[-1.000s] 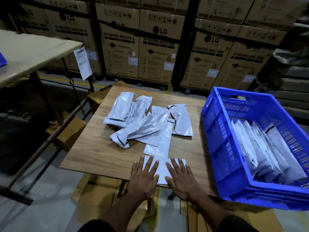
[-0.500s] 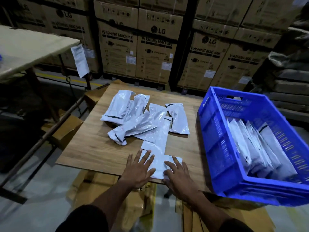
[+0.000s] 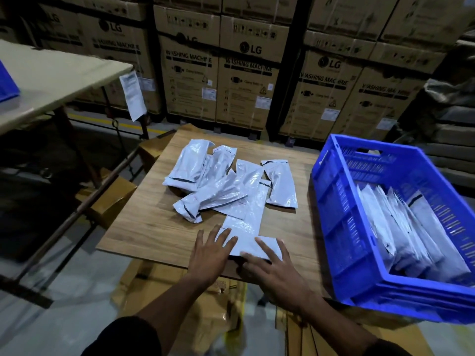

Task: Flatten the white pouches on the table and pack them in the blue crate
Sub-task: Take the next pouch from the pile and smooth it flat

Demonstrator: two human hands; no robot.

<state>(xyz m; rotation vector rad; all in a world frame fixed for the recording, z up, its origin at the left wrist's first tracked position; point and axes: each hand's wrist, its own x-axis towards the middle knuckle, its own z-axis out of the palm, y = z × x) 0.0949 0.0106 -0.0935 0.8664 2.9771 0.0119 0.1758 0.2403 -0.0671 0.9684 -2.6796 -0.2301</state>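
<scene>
One head-worn wide-angle cam, looking fwd and down from above the near edge of the desk (image 3: 144,227). Close in: both forearms enter from the bottom of the frame, desk fills the centre. Blue crate (image 3: 334,201) sits centre right; stacked cartons (image 3: 246,73) run across the top, further back. Edges bend w/ lens distortion.

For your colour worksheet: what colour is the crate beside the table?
Blue, seen in the head view: crate.
</scene>
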